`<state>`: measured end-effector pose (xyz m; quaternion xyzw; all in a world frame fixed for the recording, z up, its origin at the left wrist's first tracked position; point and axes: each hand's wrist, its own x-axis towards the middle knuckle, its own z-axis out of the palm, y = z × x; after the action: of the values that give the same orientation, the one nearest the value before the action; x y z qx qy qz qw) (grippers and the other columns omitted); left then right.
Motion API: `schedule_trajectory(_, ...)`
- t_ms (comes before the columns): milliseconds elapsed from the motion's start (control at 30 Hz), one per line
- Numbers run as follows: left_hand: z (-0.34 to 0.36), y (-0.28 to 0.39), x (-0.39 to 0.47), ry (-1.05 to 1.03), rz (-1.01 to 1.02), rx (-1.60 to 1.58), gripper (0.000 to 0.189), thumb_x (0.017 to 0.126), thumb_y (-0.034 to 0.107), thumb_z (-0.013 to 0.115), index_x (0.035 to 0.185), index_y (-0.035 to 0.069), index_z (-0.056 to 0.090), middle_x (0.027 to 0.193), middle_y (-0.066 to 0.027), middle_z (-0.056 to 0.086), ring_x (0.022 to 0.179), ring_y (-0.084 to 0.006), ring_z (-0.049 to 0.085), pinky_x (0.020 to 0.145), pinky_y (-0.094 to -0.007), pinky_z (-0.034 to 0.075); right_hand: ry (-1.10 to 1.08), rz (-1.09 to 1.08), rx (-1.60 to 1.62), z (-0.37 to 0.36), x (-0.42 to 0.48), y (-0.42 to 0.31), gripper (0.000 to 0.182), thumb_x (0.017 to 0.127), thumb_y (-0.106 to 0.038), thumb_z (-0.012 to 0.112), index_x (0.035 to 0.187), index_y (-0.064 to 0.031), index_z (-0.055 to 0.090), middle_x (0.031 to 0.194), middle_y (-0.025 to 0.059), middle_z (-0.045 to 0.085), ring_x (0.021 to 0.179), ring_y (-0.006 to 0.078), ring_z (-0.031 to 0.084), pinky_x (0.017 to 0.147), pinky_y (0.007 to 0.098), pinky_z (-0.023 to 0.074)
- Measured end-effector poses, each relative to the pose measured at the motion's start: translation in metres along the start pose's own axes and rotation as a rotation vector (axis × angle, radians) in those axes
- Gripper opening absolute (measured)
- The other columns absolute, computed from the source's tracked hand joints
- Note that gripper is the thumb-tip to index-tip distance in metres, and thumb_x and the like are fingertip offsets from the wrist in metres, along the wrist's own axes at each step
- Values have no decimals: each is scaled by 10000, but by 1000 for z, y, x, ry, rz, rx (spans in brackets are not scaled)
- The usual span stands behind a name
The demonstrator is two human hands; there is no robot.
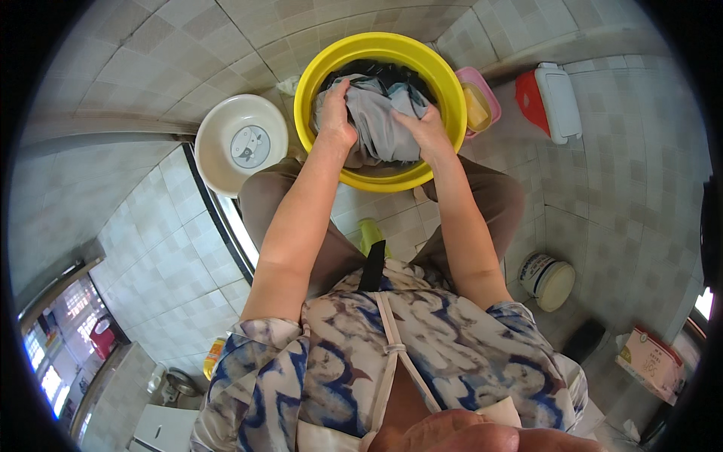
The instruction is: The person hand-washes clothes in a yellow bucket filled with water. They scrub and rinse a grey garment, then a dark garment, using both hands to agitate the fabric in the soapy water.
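A bunched grey cloth [375, 121] fills the middle of a yellow plastic basin [380, 41] in front of my knees. My left hand [338, 118] grips the left side of this cloth, fingers pointing away from me. On the right side, my right hand [426, 133] has the cloth pinched, its thumb lying on top. Dark fabric [415, 73] lies beneath and behind the grey piece, against the basin's far wall. Some dark liquid seems to show near the front of the basin. The undersides of both hands are hidden by the cloth.
A white basin [206, 130] with a cow picture stands at the left. Right of the yellow basin, a pink dish [495, 104] holds a yellow soap bar [475, 107]. Farther right are a red-and-white container [556, 104], a small bucket [548, 282] and a carton [649, 361].
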<state>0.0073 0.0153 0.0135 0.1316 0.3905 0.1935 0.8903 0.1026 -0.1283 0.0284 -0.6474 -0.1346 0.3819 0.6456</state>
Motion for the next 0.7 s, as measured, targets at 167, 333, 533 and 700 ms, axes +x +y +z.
schedule_trajectory(167,-1,-13,-20,17,235,753,602,867,391,606,1361,124,389,1383,-108,413,1240,-267,419,1007,-389,364,326,59,376,-34,25,-4,279,789,-73,645,1047,10,576,989,99,619,865,200,612,738,340,515)
schedule_trajectory(333,4,-37,-48,-248,-252,19,586,866,461,582,1296,79,470,1287,-111,518,1156,-249,507,1003,-412,384,251,27,18,-12,-7,1,280,790,-118,651,1037,5,599,957,110,634,838,230,639,718,356,516)
schedule_trajectory(533,-80,-67,-23,-650,-265,-268,389,923,367,467,1193,96,536,1103,-90,619,958,-236,602,866,-394,479,7,-585,-937,79,-103,7,309,761,-317,631,867,-27,653,780,243,631,717,389,633,664,453,508)
schedule_trajectory(700,-45,-76,-47,-54,-147,-28,398,954,333,415,1243,71,493,1185,-98,571,1055,-256,564,921,-393,445,147,-288,-1096,36,-18,14,395,742,-371,625,850,7,651,769,258,623,780,417,616,709,470,501)
